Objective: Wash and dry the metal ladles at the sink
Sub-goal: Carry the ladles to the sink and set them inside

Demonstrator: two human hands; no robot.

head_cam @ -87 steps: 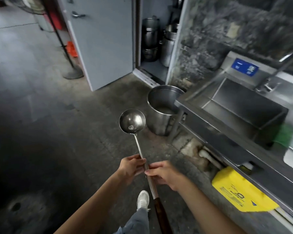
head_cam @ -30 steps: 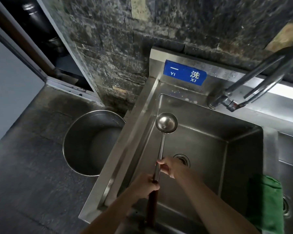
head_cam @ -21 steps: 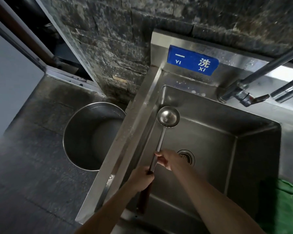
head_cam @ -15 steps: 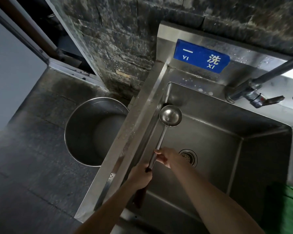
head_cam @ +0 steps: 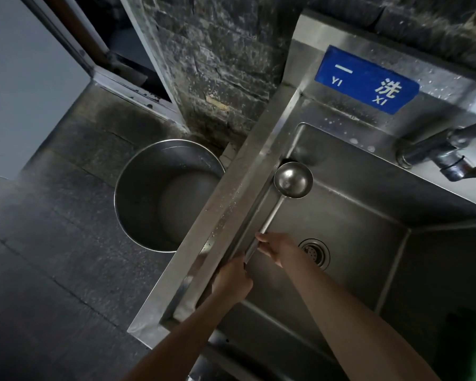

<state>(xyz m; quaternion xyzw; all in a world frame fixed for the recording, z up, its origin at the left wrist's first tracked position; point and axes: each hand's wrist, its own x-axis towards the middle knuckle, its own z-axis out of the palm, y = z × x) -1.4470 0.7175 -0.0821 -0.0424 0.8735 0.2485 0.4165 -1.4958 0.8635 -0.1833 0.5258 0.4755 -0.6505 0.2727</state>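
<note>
Two bare forearms, no sleeves; hands point(head_cam: 232, 280) without gloves or rings

The basin of the sink point(head_cam: 341, 215) is open toward 3 o'clock of the drain point(head_cam: 315, 253), its floor bare there. At 9 o'clock the ladle point(head_cam: 293, 179) is lodged close along the left wall, gripped by both hands point(head_cam: 232, 281) point(head_cam: 279, 247). Room at 1 o'clock is narrowed by the tap point(head_cam: 448, 152) over the back rim. A pot point(head_cam: 165, 195) is set just beside the sink at 9 o'clock.
</note>
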